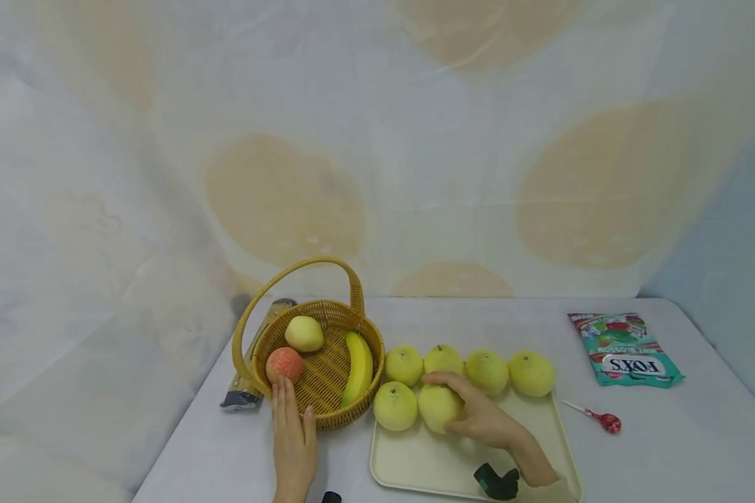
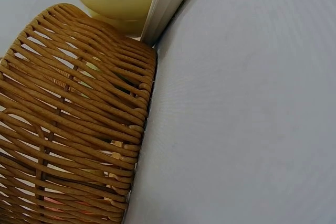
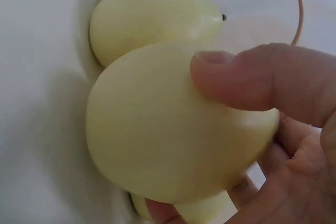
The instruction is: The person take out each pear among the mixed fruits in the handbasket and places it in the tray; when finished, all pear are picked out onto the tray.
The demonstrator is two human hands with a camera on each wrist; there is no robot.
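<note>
My right hand (image 1: 481,418) grips a pale yellow-green pear (image 1: 439,408) over the cream tray (image 1: 428,464), thumb on the near side and fingers around the far side. The right wrist view shows this pear (image 3: 173,124) large, with another pear (image 3: 149,17) beside it. To the left, my left hand (image 1: 293,436) lies with straight fingers over the near rim of a wicker basket (image 1: 336,419). Its fingertips reach a reddish peach (image 1: 284,365) inside; whether they press on it I cannot tell. The left wrist view shows only the basket's woven side (image 2: 73,119), not the hand.
A pale round fruit (image 1: 304,334) and a banana (image 1: 357,369) lie in the basket, under its tall handle (image 1: 327,260). More pears (image 1: 487,371) sit along the tray's back. A dark packet (image 1: 242,395) is partly behind the basket. Rightward lie a candy bag (image 1: 626,349) and red lollipop (image 1: 609,423).
</note>
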